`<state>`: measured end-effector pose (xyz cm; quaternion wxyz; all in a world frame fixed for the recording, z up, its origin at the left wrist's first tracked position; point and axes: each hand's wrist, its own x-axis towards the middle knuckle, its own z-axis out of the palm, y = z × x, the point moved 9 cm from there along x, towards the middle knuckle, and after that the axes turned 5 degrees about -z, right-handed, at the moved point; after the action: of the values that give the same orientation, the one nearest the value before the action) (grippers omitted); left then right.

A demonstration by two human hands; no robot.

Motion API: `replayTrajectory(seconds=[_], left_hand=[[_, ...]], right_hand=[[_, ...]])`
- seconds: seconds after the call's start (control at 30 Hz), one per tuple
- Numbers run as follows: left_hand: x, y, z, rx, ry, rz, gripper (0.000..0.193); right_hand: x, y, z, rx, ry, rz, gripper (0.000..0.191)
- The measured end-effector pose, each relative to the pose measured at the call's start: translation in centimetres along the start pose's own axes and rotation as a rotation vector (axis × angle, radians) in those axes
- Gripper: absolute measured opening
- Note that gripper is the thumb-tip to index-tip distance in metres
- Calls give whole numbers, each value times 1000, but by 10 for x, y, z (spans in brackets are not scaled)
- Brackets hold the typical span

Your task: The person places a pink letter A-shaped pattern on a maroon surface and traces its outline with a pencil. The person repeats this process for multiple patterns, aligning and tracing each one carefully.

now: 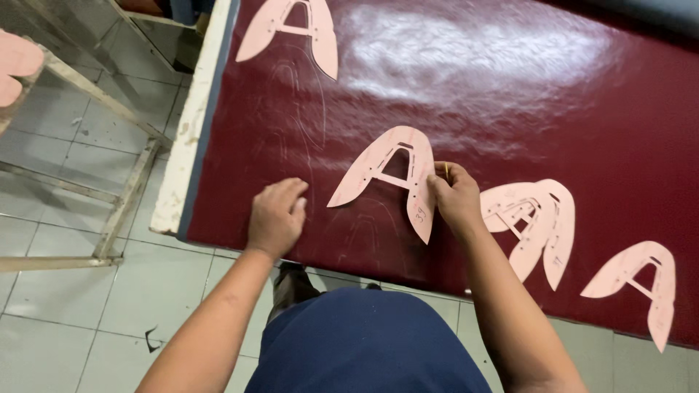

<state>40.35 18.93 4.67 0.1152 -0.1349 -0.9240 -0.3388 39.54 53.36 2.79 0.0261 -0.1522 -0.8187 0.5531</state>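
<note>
On the dark red sheet [510, 94] covering the counter [191, 124], the right hand [455, 196] has its fingers pinched together on a thin yellow marker [445, 170] at the right edge of a pink pattern [393, 178] near the counter's near edge. The left hand [277, 216] rests loosely curled on the sheet left of it, holding nothing. Faint traced outlines [295, 102] already show toward the left edge and just below the pattern; much of the sheet looks unmarked. 3 more patterns [542, 222] lie around.
</note>
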Motion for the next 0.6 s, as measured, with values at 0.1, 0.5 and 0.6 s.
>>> replayTrajectory(seconds=[0.1, 0.5, 0.6], left_hand=[[2, 2, 10, 28, -139, -12, 34], [1, -19, 34, 41, -238, -38, 45], [1, -19, 35, 28, -199, -29, 45]], right_hand=[[12, -11, 23, -37, -18, 21, 31], [11, 24, 3, -86, 158, 60, 28], [-19, 17, -5, -391, 151, -227, 23]])
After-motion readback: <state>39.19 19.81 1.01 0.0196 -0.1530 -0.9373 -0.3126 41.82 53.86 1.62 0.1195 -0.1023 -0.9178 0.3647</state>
